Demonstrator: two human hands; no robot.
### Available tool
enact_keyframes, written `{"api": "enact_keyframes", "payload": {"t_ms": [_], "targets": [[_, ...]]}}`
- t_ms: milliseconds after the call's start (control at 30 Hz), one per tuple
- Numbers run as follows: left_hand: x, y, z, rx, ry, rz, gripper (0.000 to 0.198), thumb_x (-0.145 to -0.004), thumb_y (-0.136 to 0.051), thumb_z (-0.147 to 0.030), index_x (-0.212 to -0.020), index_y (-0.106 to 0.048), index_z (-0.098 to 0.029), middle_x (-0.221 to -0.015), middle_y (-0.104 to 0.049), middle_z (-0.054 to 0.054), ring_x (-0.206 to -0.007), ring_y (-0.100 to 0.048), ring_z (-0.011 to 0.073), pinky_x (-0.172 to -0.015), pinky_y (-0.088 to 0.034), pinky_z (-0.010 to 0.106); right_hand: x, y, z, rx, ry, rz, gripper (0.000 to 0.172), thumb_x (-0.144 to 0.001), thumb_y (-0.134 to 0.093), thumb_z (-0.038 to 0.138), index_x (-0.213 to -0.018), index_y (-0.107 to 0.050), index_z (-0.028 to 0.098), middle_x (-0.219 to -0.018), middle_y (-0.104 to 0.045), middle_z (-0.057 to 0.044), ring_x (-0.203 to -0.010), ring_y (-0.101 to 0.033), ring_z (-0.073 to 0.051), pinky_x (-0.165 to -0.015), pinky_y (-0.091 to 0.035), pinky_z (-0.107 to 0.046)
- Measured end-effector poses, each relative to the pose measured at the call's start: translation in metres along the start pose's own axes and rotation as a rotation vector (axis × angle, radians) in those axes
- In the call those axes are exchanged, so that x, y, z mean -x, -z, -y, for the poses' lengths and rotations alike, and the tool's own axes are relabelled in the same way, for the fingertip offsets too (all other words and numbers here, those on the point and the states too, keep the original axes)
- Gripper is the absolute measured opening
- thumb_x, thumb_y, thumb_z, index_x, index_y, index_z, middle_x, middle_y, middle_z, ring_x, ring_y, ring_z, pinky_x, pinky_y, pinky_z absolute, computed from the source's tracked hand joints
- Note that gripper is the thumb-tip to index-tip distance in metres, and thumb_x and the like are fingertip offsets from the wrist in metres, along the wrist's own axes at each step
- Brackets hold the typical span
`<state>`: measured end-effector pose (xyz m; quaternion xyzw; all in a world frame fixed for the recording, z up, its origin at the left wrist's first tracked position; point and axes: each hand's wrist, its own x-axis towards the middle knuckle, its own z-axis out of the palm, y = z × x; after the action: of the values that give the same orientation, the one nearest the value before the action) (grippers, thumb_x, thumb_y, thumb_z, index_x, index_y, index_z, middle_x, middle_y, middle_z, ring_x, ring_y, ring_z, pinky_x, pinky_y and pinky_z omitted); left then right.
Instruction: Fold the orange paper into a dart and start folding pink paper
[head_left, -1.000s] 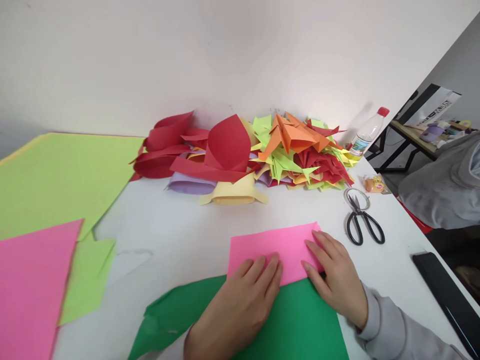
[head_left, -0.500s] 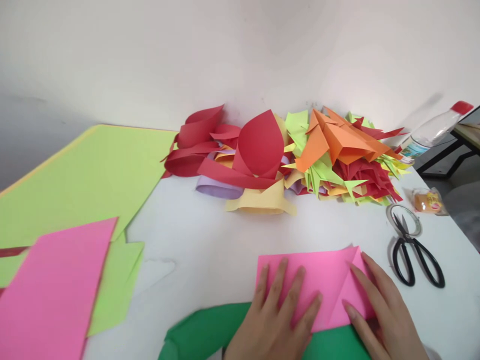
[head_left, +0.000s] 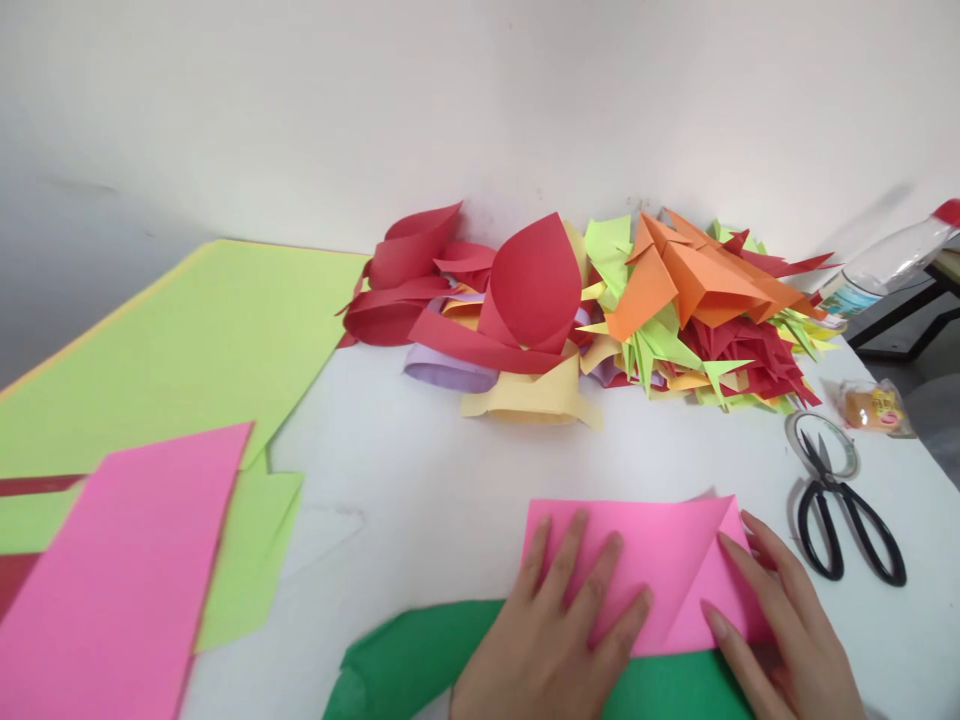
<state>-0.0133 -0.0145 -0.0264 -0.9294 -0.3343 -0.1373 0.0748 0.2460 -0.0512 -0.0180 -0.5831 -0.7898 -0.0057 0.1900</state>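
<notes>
A folded sheet of pink paper (head_left: 679,550) lies in front of me, with a slanting crease toward its right end. My left hand (head_left: 559,620) rests flat on its left half, fingers spread. At the right end, my right hand (head_left: 787,620) touches the folded flap with thumb and fingers apart; some of its fingers are hidden underneath. Beneath the pink paper and my hands is green paper (head_left: 427,645), rolled or bent at its left end.
Large green sheets (head_left: 195,350) and a pink sheet (head_left: 135,560) lie at left. Curled red paper pieces (head_left: 532,285) and an orange folded shape (head_left: 697,280) are heaped by the wall. Scissors (head_left: 829,485) overlap a tape roll (head_left: 849,455); a wrapped snack (head_left: 870,408) and bottle (head_left: 885,260) stand beyond.
The view has shifted slightly, so most things appear a little further right. Both hands keep about the same places on the pink paper.
</notes>
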Motion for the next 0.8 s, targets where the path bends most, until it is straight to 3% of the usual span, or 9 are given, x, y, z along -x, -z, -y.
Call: {"api": "enact_keyframes", "payload": {"t_ms": [100, 233, 367, 567, 733, 800], "targets": [[-0.003, 0.004, 0.007, 0.001, -0.004, 0.053, 0.056, -0.084, -0.054, -0.022, -0.138, -0.042, -0.029, -0.138, -0.050, 0.013, -0.127, -0.042, 0.0436, -0.096, -0.038, 0.065, 0.000, 0.001, 0.000, -0.030, -0.021, -0.010, 0.047, -0.090, -0.053, 0.034, -0.134, -0.047, 0.021, -0.144, -0.038, -0.011, -0.122, -0.052, -0.028, -0.092, -0.055, -0.037], [-0.002, 0.003, 0.006, -0.008, -0.028, 0.028, 0.056, -0.083, -0.052, -0.020, -0.138, -0.042, -0.028, -0.138, -0.050, 0.013, -0.127, -0.042, 0.0433, -0.097, -0.036, 0.064, -0.002, 0.002, 0.000, -0.109, -0.006, -0.043, 0.040, -0.089, -0.055, 0.028, -0.129, -0.052, 0.022, -0.141, -0.041, -0.010, -0.113, -0.058, -0.021, -0.083, -0.058, -0.026], [0.000, 0.002, 0.003, -0.008, -0.001, -0.002, 0.057, -0.082, -0.053, -0.020, -0.137, -0.043, -0.028, -0.137, -0.051, 0.014, -0.128, -0.041, 0.0424, -0.099, -0.031, 0.065, -0.005, 0.003, 0.000, -0.139, -0.002, -0.039, 0.039, -0.089, -0.056, 0.027, -0.128, -0.052, 0.022, -0.139, -0.043, -0.011, -0.115, -0.057, -0.022, -0.080, -0.058, -0.024], [-0.001, 0.002, 0.004, -0.006, 0.016, 0.049, 0.051, -0.088, -0.051, -0.027, -0.138, -0.042, -0.031, -0.138, -0.050, 0.011, -0.126, -0.044, 0.0411, -0.096, -0.038, 0.063, -0.005, 0.003, -0.001, -0.191, -0.049, -0.033, 0.038, -0.088, -0.058, 0.028, -0.126, -0.056, 0.023, -0.137, -0.045, -0.011, -0.111, -0.060, -0.021, -0.075, -0.059, -0.021], [-0.001, 0.001, 0.006, -0.028, -0.015, 0.021, 0.049, -0.087, -0.053, -0.032, -0.136, -0.044, -0.032, -0.138, -0.050, 0.010, -0.126, -0.042, 0.0424, -0.097, -0.036, 0.061, -0.015, 0.006, 0.003, -0.370, -0.231, -0.080, 0.028, -0.089, -0.057, 0.031, -0.116, -0.061, 0.023, -0.120, -0.058, -0.010, -0.107, -0.061, -0.021, -0.081, -0.056, -0.025], [0.000, -0.001, 0.006, -0.014, -0.012, -0.009, 0.049, -0.087, -0.055, -0.040, -0.135, -0.046, -0.032, -0.137, -0.051, 0.010, -0.129, -0.038, 0.0422, -0.101, -0.031, 0.060, -0.022, 0.005, 0.005, -0.489, -0.328, -0.092, 0.028, -0.090, -0.056, 0.030, -0.117, -0.059, 0.023, -0.112, -0.060, -0.010, -0.090, -0.064, -0.017, -0.070, -0.057, -0.023]]}}
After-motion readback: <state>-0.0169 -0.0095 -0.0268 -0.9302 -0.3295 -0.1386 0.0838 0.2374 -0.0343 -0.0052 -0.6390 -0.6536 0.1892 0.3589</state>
